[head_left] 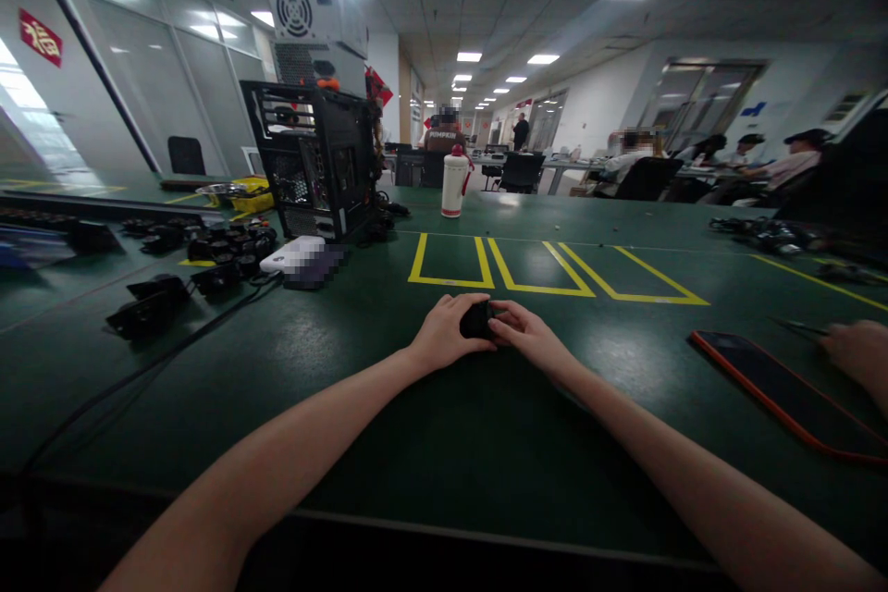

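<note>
Between my two hands, just above or on the green table (444, 425), is a small black object (475, 321) whose kind I cannot make out. My left hand (448, 333) wraps round its left side, with the thumb along the near edge and the fingers over the far side. On its right side, my right hand (531, 333) pinches it with thumb and fingertips. Much of the object is hidden by the fingers. Beyond the hands, yellow tape outlines (510, 289) mark the tabletop.
At the left lie several black parts (228, 254), a cable (139, 379) and a white device (295, 254). An open computer case (326, 157) and a white bottle (453, 185) stand farther back. At right are an orange-edged phone (783, 388) and another person's hand (860, 351).
</note>
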Action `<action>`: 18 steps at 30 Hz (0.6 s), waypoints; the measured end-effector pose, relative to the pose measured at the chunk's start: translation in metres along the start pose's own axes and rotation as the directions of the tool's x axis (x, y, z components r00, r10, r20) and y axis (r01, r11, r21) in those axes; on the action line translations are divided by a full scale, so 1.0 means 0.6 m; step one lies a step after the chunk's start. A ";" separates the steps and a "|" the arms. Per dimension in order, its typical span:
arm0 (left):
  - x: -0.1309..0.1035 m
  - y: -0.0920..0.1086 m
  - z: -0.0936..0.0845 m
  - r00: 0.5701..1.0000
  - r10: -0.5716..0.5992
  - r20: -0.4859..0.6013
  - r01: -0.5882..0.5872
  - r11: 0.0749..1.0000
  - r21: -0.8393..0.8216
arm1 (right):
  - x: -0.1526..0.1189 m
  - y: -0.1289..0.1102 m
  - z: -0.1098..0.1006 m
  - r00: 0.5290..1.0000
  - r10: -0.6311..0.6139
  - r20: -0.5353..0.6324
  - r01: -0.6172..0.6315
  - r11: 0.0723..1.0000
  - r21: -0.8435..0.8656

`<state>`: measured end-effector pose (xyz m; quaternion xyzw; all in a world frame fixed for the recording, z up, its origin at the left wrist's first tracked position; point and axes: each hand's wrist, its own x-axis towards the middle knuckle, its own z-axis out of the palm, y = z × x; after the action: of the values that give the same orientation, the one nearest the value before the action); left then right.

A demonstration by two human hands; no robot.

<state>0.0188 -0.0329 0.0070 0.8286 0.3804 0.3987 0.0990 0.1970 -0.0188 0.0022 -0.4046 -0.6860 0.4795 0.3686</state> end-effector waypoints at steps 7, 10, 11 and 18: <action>0.000 0.002 -0.002 0.999 -0.037 0.021 0.037 0.999 -0.003 | -0.007 -0.007 0.000 0.999 -0.044 -0.029 0.042 0.996 -0.074; 0.000 0.004 -0.003 0.999 -0.046 0.023 0.046 0.999 -0.005 | -0.011 -0.012 -0.004 0.999 -0.039 0.031 0.041 0.997 -0.068; 0.001 0.005 -0.004 0.999 -0.049 0.024 0.049 0.999 -0.004 | -0.011 -0.013 -0.005 0.998 -0.031 0.050 0.034 0.998 -0.058; 0.001 0.007 -0.006 1.000 -0.018 0.026 0.018 1.000 -0.005 | -0.004 -0.001 -0.005 0.999 0.025 0.031 -0.027 0.998 0.054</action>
<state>0.0188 -0.0359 0.0115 0.8299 0.3853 0.3882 0.1098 0.2003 -0.0198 0.0030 -0.3961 -0.6729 0.5087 0.3627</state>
